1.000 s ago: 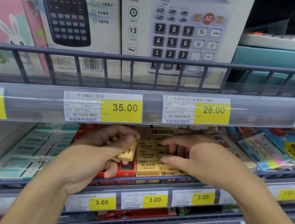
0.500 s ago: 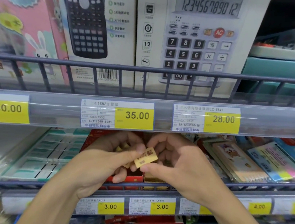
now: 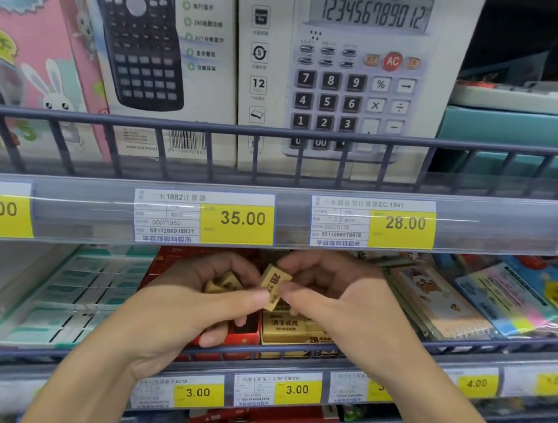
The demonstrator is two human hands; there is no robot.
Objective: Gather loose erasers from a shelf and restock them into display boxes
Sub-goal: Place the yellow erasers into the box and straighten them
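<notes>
— Where is the eraser (image 3: 275, 287)?
— Between my hands, above the yellow box (image 3: 289, 330) by the shelf's front edge (image 3: 461, 348).
— What are your hands doing?
— My right hand (image 3: 340, 301) pinches it. My left hand (image 3: 189, 298) touches it and holds more erasers (image 3: 222, 284).

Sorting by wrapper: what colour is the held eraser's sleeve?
Yellow with red print on the eraser, head view.

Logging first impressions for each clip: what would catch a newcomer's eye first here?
Two hands meet at centre: the left hand and right hand pinch a small yellow rectangular eraser above a yellow cardboard display box. Bright yellow price tags line the shelf edge above, under a big white calculator box.
</notes>
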